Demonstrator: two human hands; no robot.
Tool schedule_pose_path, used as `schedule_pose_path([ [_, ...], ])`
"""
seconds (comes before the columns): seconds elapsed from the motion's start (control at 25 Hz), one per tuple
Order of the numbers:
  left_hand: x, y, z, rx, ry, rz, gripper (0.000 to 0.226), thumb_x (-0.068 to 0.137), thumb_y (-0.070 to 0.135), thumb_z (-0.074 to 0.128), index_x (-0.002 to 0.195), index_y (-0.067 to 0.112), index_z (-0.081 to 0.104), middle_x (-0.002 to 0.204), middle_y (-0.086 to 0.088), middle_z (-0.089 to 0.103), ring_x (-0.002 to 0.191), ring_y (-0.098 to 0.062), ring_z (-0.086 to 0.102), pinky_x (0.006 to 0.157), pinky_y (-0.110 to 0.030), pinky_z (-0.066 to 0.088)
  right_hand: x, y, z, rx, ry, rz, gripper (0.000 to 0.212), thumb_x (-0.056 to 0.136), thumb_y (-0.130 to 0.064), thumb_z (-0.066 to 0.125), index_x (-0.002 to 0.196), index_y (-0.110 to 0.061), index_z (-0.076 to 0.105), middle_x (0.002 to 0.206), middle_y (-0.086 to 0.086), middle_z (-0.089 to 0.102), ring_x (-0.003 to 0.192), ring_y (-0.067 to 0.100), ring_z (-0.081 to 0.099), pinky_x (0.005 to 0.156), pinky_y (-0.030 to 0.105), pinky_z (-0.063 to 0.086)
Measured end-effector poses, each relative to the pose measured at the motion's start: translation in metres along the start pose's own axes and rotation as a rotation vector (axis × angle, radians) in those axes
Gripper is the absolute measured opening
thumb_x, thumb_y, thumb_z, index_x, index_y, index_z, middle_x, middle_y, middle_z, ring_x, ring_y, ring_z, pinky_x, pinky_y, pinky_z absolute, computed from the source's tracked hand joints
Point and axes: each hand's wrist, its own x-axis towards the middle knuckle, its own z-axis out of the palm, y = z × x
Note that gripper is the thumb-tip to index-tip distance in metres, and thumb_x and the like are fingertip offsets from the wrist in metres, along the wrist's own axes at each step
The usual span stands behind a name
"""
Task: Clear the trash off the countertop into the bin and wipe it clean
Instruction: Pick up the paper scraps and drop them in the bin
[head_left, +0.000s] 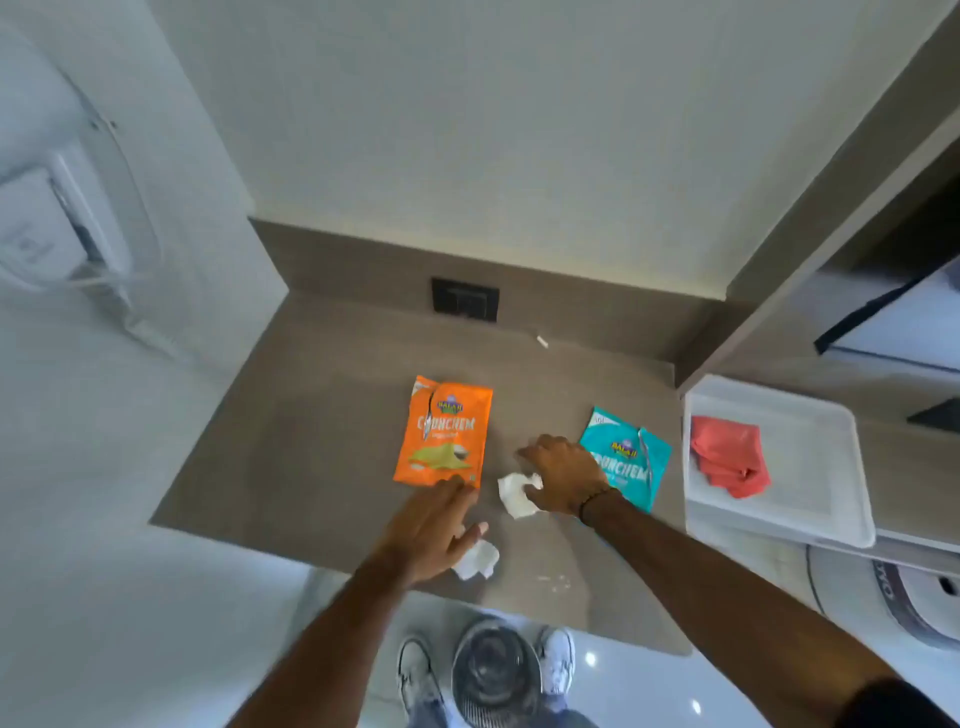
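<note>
An orange snack packet and a teal snack packet lie flat on the brown countertop. Between them sits a crumpled white tissue; my right hand rests on its right side, fingers curled over it. A second crumpled tissue lies near the front edge, partly under my left hand, whose fingers are spread and reach toward the orange packet's lower edge. A red cloth lies folded in a white tray at the right. A round mesh bin stands on the floor below the counter, between my shoes.
A small white scrap lies near the back of the counter, by a black socket plate. Crumbs dot the front edge. A wooden shelf unit rises at the right; a round white appliance sits below the tray.
</note>
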Motion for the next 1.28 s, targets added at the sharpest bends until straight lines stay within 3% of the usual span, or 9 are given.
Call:
schedule_pose_path([
  [0.16, -0.012, 0.01, 0.031, -0.088, -0.223, -0.098, 0.035, 0.09, 0.041, 0.064, 0.112, 0.014, 0.065, 0.119, -0.006, 0.063, 0.107, -0.03, 0.065, 0.086, -0.039, 0.05, -0.002, -0.021, 0.026, 0.096, -0.019, 0.025, 0.042, 0.087, -0.029, 0.056, 0.128, -0.022, 0.062, 0.131, 0.008, 0.057, 0.118, 0.031, 0.058, 0.097, 0.038, 0.049],
  [0.36, -0.006, 0.009, 0.03, -0.339, -0.069, -0.304, 0.019, 0.09, 0.018, 0.067, 0.106, 0.012, 0.074, 0.107, -0.009, 0.071, 0.096, -0.03, 0.069, 0.08, -0.037, 0.05, -0.012, -0.038, 0.028, 0.423, -0.005, 0.155, 0.029, 0.082, -0.016, 0.065, 0.11, -0.018, 0.074, 0.116, 0.002, 0.074, 0.107, 0.024, 0.067, 0.094, 0.032, 0.053],
  [0.52, -0.008, 0.008, 0.016, -0.578, -0.018, -0.378, 0.017, 0.081, 0.021, 0.081, 0.096, 0.013, 0.081, 0.082, 0.004, 0.078, 0.069, -0.006, 0.067, 0.071, -0.029, 0.054, -0.033, -0.055, 0.026, 1.004, -0.068, 0.31, 0.034, 0.078, 0.005, 0.076, 0.111, -0.001, 0.073, 0.098, 0.016, 0.073, 0.069, 0.017, 0.071, 0.069, 0.028, 0.061],
  [0.64, -0.013, 0.011, 0.014, -0.773, -0.039, -0.384, 0.017, 0.071, 0.013, 0.09, 0.081, 0.019, 0.077, 0.058, 0.019, 0.068, 0.054, 0.01, 0.063, 0.06, -0.014, 0.051, -0.06, -0.061, 0.032, 1.367, -0.135, 0.358, 0.047, 0.074, 0.01, 0.08, 0.119, 0.004, 0.068, 0.096, 0.019, 0.07, 0.068, 0.015, 0.069, 0.061, 0.021, 0.059],
  [0.8, -0.025, 0.015, 0.024, -0.994, -0.13, -0.388, 0.019, 0.074, 0.003, 0.088, 0.077, 0.015, 0.074, 0.068, 0.004, 0.079, 0.067, -0.012, 0.078, 0.068, -0.031, 0.062, -0.092, -0.067, 0.056, 1.319, -0.012, 0.52, 0.044, 0.069, 0.015, 0.08, 0.111, 0.006, 0.069, 0.086, 0.012, 0.064, 0.063, 0.019, 0.065, 0.058, 0.026, 0.061],
  [0.88, -0.029, 0.009, 0.029, -0.837, -0.126, -0.271, 0.006, 0.084, 0.007, 0.075, 0.089, 0.009, 0.077, 0.088, -0.008, 0.083, 0.087, -0.028, 0.08, 0.083, -0.041, 0.063, -0.11, -0.071, 0.073, 1.238, 0.07, 0.577, 0.038, 0.068, 0.012, 0.083, 0.103, 0.001, 0.073, 0.085, 0.01, 0.063, 0.064, 0.021, 0.062, 0.055, 0.023, 0.06],
  [1.0, -0.031, -0.009, 0.04, -0.23, -0.036, 0.136, 0.038, 0.094, 0.017, 0.061, 0.128, 0.004, 0.071, 0.134, -0.016, 0.071, 0.126, -0.035, 0.066, 0.109, -0.047, 0.054, -0.144, -0.081, 0.104, 1.077, 0.159, 0.592, 0.033, 0.062, -0.005, 0.09, 0.088, -0.02, 0.077, 0.075, -0.004, 0.069, 0.062, 0.008, 0.06, 0.059, 0.015, 0.053],
  [1.08, -0.033, -0.017, 0.051, 0.014, -0.082, 0.258, 0.055, 0.104, 0.028, 0.046, 0.153, 0.005, 0.05, 0.164, -0.015, 0.046, 0.153, -0.034, 0.044, 0.125, -0.052, 0.038, -0.164, -0.091, 0.133, 1.024, 0.171, 0.648, 0.031, 0.059, -0.014, 0.09, 0.076, -0.034, 0.073, 0.067, -0.013, 0.071, 0.057, -0.002, 0.062, 0.059, 0.01, 0.05],
  [1.28, -0.035, -0.029, 0.081, 0.183, -0.082, 0.26, 0.063, 0.107, 0.038, 0.028, 0.165, 0.014, 0.029, 0.175, -0.005, 0.023, 0.162, -0.025, 0.026, 0.128, -0.054, 0.031, -0.182, -0.104, 0.235, 1.099, 0.159, 0.92, 0.021, 0.068, -0.014, 0.08, 0.085, -0.025, 0.073, 0.076, -0.006, 0.073, 0.066, 0.01, 0.068, 0.055, 0.005, 0.044],
])
